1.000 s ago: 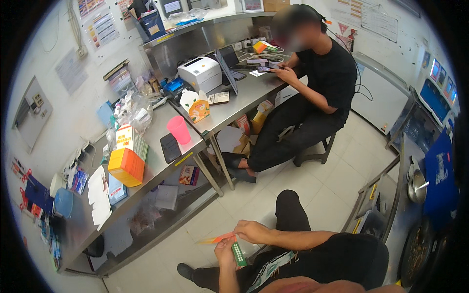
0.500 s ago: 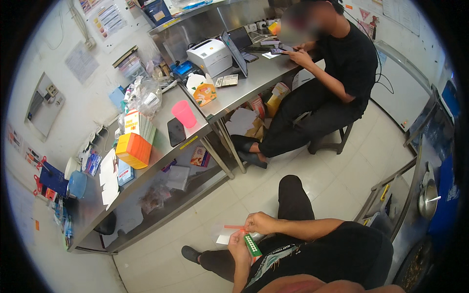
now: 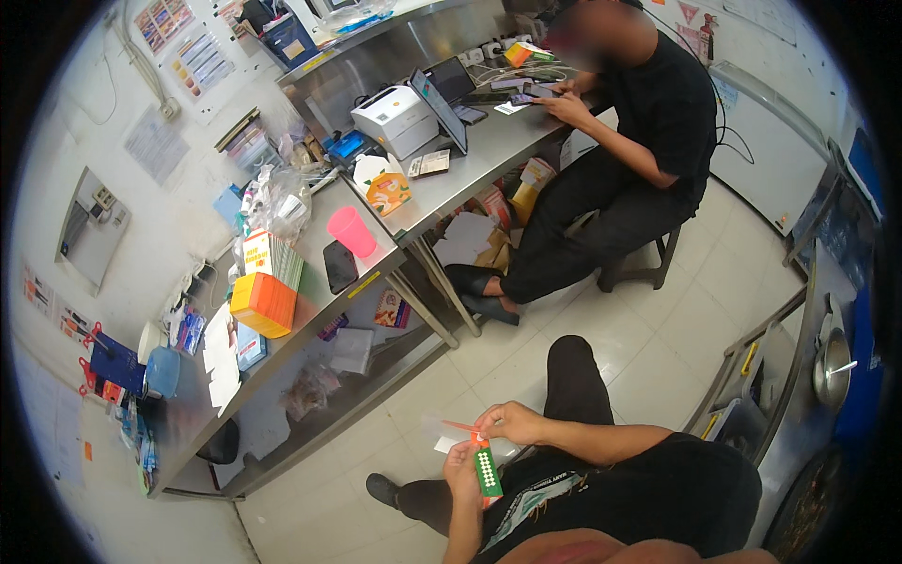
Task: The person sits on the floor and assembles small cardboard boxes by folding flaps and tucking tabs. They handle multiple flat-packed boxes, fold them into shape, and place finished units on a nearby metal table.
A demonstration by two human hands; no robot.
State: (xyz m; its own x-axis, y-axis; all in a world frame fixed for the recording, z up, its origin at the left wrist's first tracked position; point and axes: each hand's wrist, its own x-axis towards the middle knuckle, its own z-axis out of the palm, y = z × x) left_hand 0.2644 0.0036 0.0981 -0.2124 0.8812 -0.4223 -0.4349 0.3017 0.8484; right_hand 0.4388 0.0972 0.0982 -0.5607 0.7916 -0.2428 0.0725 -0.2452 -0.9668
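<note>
Over my lap I hold a flat green-and-orange printed card (image 3: 487, 473) with rows of pale dots. My left hand (image 3: 460, 470) is closed on its left edge. Above it, my right hand (image 3: 512, 423) pinches the card's orange upper end, its fingers bent together. A thin orange strip (image 3: 458, 426) sticks out leftward from the right fingertips; whether it belongs to the card I cannot tell. Behind the left fingers shows a small white piece (image 3: 443, 444) with something clear around it, partly hidden.
A steel counter (image 3: 381, 268) carries a pink cup (image 3: 351, 231), a phone (image 3: 340, 267), orange folded cartons (image 3: 263, 303) and a white label printer (image 3: 395, 122). Across from me a person (image 3: 648, 113) sits on a stool holding a phone. Metal shelving with a bowl (image 3: 832, 368) stands at right.
The card has turned to show more of its green dotted face. The orange strip now tilts upward to the left. The whole view has shifted slightly.
</note>
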